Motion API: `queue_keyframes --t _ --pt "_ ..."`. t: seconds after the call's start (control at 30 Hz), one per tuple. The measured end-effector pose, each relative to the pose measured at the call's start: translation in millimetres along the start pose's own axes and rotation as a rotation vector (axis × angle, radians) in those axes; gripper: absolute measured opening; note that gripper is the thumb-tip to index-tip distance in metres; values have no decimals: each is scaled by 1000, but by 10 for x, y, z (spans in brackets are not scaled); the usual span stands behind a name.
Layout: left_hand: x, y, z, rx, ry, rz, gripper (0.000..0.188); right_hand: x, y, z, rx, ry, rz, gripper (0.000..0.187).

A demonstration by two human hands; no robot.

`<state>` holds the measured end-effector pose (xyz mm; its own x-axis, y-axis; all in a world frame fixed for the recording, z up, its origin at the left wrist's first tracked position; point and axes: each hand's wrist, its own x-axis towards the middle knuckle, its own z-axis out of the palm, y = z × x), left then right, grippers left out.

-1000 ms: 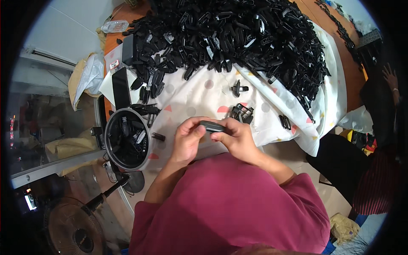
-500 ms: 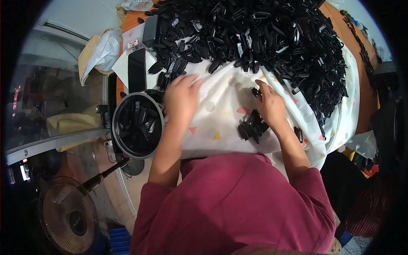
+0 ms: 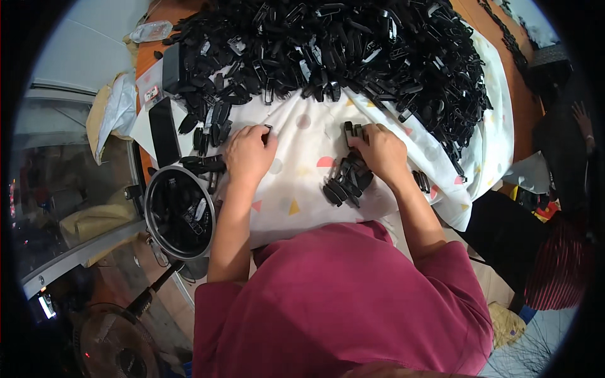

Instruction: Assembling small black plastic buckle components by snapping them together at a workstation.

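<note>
My left hand (image 3: 247, 153) rests on the patterned white cloth (image 3: 302, 142), its fingers closed on a small black plastic piece (image 3: 267, 133), mostly hidden by the fingertips. Across the cloth, my right hand (image 3: 382, 151) has thumb and fingers around a couple of narrow black plastic parts (image 3: 351, 131) with upright ends. A small heap of similar parts (image 3: 345, 183), some of them oval, lies just below that hand. Beyond both hands spreads a large pile of black plastic parts (image 3: 315, 53). What kind of article they belong to cannot be made out.
Left of my forearm stands a round metal pot (image 3: 146, 214) holding black parts. A phone (image 3: 164, 132) on white paper, a dark box (image 3: 173, 68) and a clear plastic bottle (image 3: 151, 31) are on the left. A fan (image 3: 113, 346) stands lower left; another person's hand (image 3: 583, 120) shows far right.
The view has shifted, sliding the table leftward in the picture. My left hand, blurred by motion before, is now still with a black piece in its fingers. My right hand stays near the small heap.
</note>
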<state>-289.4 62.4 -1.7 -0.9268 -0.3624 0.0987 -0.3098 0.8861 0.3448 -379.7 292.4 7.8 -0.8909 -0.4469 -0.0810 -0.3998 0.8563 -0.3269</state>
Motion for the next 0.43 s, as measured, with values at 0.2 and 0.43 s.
queue_keyframes --t 0.2,0.43 --pt "-156 208 -52 -1381 -161 -237 24 -33 48 -15 354 125 62 31" --pt "-235 568 -282 -1416 -220 44 29 -216 -449 -511 857 11 -432 28"
